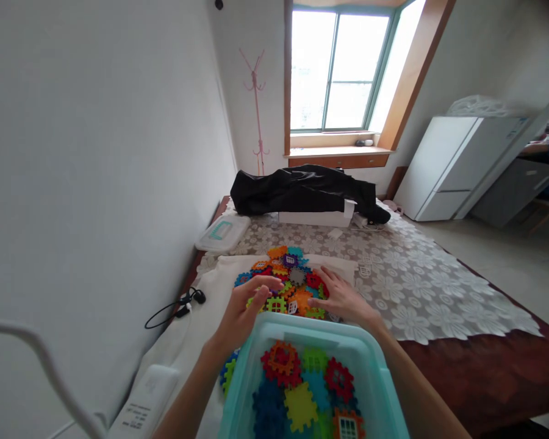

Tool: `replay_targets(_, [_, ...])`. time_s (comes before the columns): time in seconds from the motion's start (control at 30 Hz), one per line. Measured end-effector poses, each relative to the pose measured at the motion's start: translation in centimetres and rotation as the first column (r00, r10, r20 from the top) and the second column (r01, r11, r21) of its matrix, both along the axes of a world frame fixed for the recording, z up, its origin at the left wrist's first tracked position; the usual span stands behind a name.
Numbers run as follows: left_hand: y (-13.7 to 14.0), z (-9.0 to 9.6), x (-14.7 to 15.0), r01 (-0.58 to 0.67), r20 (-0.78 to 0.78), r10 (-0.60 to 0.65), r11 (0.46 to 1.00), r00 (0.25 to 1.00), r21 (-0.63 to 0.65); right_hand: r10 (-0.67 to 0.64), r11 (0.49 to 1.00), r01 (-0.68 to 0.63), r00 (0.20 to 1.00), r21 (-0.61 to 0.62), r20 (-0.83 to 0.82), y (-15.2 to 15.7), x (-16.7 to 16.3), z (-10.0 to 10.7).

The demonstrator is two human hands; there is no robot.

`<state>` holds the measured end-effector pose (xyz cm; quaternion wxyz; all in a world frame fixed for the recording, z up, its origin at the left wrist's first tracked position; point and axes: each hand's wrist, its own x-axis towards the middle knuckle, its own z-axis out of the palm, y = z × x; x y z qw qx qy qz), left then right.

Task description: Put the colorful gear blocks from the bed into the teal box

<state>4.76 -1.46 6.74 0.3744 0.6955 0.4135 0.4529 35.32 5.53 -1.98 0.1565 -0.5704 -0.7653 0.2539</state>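
A heap of colourful interlocking plastic tiles (287, 273) lies on a white cloth (210, 292) on the table. My left hand (246, 308) rests at the heap's near left edge, fingers curled over a green tile; whether it grips the tile I cannot tell. My right hand (344, 297) lies flat at the heap's near right edge, fingers spread and touching red and orange tiles. Just in front of both wrists stands a light teal plastic bin (274, 329) holding several more tiles in red, blue, yellow and green.
A lace tablecloth (416, 286) covers the brown table. A clear lidded box (223, 233) sits near the wall, a black garment (302, 190) over a white box at the far end. A black cable (174, 308) lies left. A white fridge (452, 164) stands right.
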Motion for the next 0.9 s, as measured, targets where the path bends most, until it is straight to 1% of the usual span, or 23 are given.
replay_targets(0.07, [1.9, -2.7, -1.1, -0.152, -0.099, 0.148, 0.988, 0.984, -0.028, 0.057, 0.997, -0.057, 0.998, -0.047, -0.015, -0.5, -0.4, 0.5])
replay_targets(0.1, [2.6, -4.1, -1.6, -0.191, -0.174, 0.186, 0.981, 0.967, -0.013, 0.069, 0.996, -0.070, 0.997, -0.050, -0.034, -0.8, -0.6, 0.7])
replay_targets(0.13, [3.3, -5.4, -2.0, -0.202, -0.265, 0.198, 0.979, 0.944, 0.014, 0.073, 0.996, -0.075, 0.996, -0.042, -0.056, -1.0, -0.9, 0.9])
replay_targets(0.2, [4.1, -7.6, -2.7, -0.211, -0.453, 0.221, 0.975, 0.864, 0.071, 0.071, 0.997, -0.074, 0.992, -0.024, -0.107, -1.2, -1.3, 1.0])
replay_targets(0.23, [4.3, -8.4, -2.9, -0.205, -0.531, 0.220, 0.975, 0.818, 0.087, 0.076, 0.997, -0.079, 0.988, -0.015, -0.135, -1.3, -1.5, 0.9])
replay_targets(0.3, [4.4, -9.5, -3.1, -0.191, -0.628, 0.210, 0.977, 0.749, 0.100, 0.096, 0.995, -0.096, 0.976, 0.006, -0.196, -1.2, -1.8, 0.5])
replay_targets(0.33, [4.4, -9.7, -3.1, -0.185, -0.648, 0.207, 0.977, 0.733, 0.103, 0.104, 0.995, -0.101, 0.969, 0.023, -0.224, -1.1, -2.0, 0.2])
replay_targets(0.4, [4.2, -9.6, -2.9, -0.174, -0.650, 0.211, 0.977, 0.730, 0.122, 0.109, 0.993, -0.091, 0.957, 0.076, -0.268, -0.9, -2.3, -0.3])
replay_targets(0.53, [3.9, -8.3, -2.6, -0.180, -0.585, 0.251, 0.968, 0.771, 0.178, 0.105, 0.984, -0.047, 0.934, 0.172, -0.342, -0.3, -3.0, -1.4])
replay_targets(0.63, [3.7, -7.8, -2.4, -0.171, -0.544, 0.260, 0.963, 0.798, 0.209, 0.090, 0.981, -0.019, 0.924, 0.192, -0.372, -0.1, -3.3, -1.6])
replay_targets(0.73, [3.7, -8.1, -2.4, -0.158, -0.530, 0.261, 0.960, 0.807, 0.232, 0.112, 0.983, -0.054, 0.934, 0.175, -0.340, -0.5, -3.4, -1.2])
replay_targets(0.8, [3.8, -8.7, -2.5, -0.142, -0.555, 0.247, 0.964, 0.795, 0.225, 0.144, 0.983, -0.102, 0.946, 0.155, -0.290, -1.0, -3.3, -0.9])
replay_targets(0.9, [4.0, -9.7, -2.8, -0.100, -0.651, 0.164, 0.986, 0.741, 0.135, 0.196, 0.973, -0.164, 0.957, 0.159, -0.213, -1.4, -3.3, -0.9])
